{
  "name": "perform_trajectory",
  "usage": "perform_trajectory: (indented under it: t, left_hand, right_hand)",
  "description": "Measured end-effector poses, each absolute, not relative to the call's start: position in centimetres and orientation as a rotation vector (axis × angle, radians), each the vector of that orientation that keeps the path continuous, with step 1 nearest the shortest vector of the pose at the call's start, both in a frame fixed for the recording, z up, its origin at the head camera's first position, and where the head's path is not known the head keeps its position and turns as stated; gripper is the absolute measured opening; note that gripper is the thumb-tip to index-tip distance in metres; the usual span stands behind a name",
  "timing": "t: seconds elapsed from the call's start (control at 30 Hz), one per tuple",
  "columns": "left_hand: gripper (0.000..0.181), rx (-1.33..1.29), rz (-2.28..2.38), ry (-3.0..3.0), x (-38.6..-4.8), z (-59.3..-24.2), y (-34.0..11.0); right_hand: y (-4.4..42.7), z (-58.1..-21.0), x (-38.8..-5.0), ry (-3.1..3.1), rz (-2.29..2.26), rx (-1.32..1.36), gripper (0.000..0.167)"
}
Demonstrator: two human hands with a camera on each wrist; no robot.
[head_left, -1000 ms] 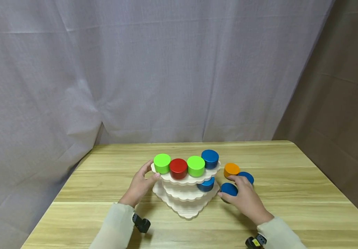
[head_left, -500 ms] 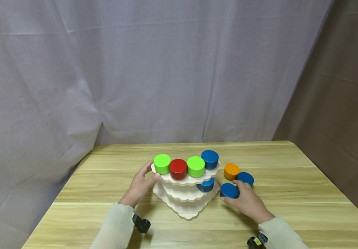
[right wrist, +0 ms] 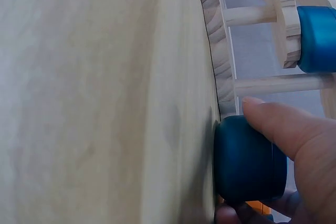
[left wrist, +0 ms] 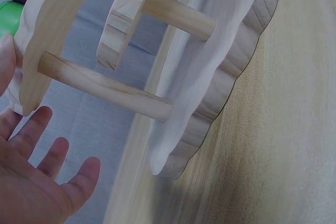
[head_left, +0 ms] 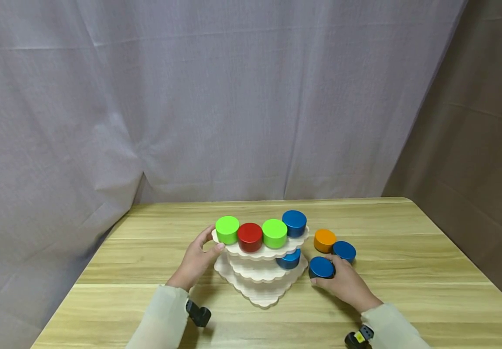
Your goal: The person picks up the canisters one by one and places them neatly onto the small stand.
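Observation:
A tiered wooden stand (head_left: 265, 293) with scalloped edges stands on the table. My left hand (head_left: 196, 261) pinches the left edge of its top tier between thumb and forefinger, the other fingers spread below in the left wrist view. Along that tier sit a green tin (head_left: 227, 230), a red tin (head_left: 250, 237), another green tin (head_left: 274, 233) and a blue tin (head_left: 294, 223). One more blue tin (head_left: 289, 260) is on the middle tier. To the stand's right, my right hand (head_left: 348, 286) holds a blue tin (head_left: 321, 267) (right wrist: 249, 158) by its sides, low at the tabletop.
Beyond the right hand, an orange tin (head_left: 324, 240) and a blue tin (head_left: 344, 251) lie side by side on the wooden table (head_left: 425, 271). A grey cloth (head_left: 216, 106) hangs behind the table, and a darker brownish cloth (head_left: 473, 160) hangs at the right.
My right hand's fingers have come down from beside the orange tin and closed around the near blue tin. The left hand and the stand have stayed where they were.

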State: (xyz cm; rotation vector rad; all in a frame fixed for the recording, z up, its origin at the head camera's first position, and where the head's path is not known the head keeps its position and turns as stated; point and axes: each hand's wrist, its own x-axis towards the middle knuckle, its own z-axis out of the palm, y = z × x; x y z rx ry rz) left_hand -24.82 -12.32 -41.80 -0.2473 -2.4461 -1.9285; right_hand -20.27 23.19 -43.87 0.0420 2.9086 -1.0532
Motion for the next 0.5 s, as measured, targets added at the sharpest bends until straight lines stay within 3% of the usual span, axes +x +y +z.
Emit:
perform_trajectory:
  t: [0.5]
  left_hand:
    - [0.064, -0.243, -1.92, -2.453, -24.93, -41.78, -12.26]
  right_hand:
    - [23.32, -43.87, -19.95, 2.898, -1.071, 0.071, 0.082]
